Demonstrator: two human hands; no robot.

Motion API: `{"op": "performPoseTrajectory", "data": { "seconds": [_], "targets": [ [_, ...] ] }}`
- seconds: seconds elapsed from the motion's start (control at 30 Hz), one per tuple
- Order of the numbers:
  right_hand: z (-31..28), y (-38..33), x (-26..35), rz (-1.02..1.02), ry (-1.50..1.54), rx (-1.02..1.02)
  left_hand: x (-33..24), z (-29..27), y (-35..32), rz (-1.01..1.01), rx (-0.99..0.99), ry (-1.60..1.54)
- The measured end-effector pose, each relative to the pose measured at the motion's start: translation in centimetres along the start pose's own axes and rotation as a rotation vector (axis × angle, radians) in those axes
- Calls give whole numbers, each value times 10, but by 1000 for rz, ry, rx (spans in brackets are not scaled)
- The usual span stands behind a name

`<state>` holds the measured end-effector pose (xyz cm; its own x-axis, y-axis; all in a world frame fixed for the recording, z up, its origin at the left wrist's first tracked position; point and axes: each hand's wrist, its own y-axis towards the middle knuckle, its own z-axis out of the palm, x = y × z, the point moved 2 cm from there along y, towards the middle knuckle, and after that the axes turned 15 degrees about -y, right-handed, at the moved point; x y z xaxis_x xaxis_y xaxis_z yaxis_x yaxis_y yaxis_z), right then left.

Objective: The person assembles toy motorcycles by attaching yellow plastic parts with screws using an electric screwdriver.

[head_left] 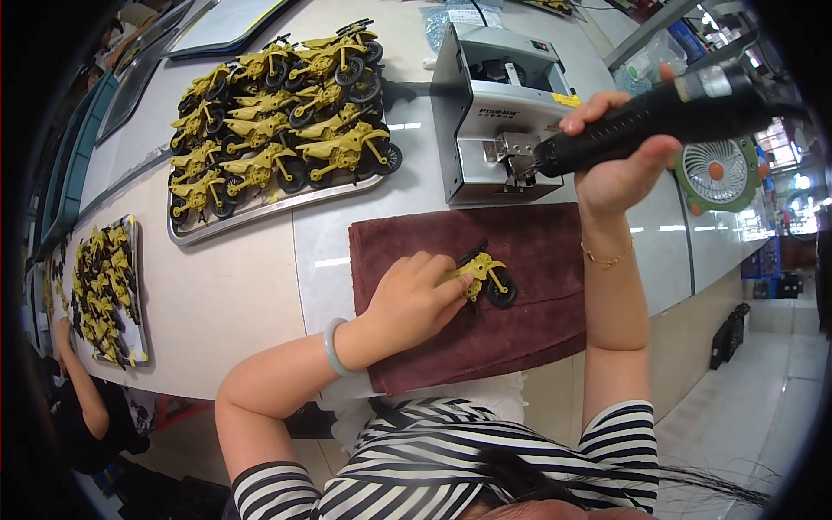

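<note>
Bench surroundings, right side: one round table fan (716, 171), green housing, white grille, orange hub, standing on the pale worktable (251, 290); one clear plastic bag (640, 71) near a grey metal bar (656, 35); beyond the table, blue bins (766, 258) and, lower, one black slatted object (731, 336) above a pale, glossy floor (770, 381). Far edge and left side: one piece of bubble wrap (440, 33); one dark-edged flat board bearing a pale sheet (218, 26); one long teal crate (80, 156); one co-worker in a dark top (71, 431); one red item (180, 412), partly hidden, below table level.
</note>
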<state>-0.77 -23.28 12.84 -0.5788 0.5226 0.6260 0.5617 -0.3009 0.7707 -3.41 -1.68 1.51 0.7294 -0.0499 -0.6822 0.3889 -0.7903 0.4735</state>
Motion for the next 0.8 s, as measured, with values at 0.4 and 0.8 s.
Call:
{"op": "performPoseTrajectory", "data": {
  "seconds": [0.4, 0.8],
  "targets": [
    [5, -9, -4, 67, -106, -61, -1, 2, -2, 14, -17, -3],
    [17, -78, 49, 386, 71, 81, -2, 4, -4, -38, -7, 3]
  ]
}}
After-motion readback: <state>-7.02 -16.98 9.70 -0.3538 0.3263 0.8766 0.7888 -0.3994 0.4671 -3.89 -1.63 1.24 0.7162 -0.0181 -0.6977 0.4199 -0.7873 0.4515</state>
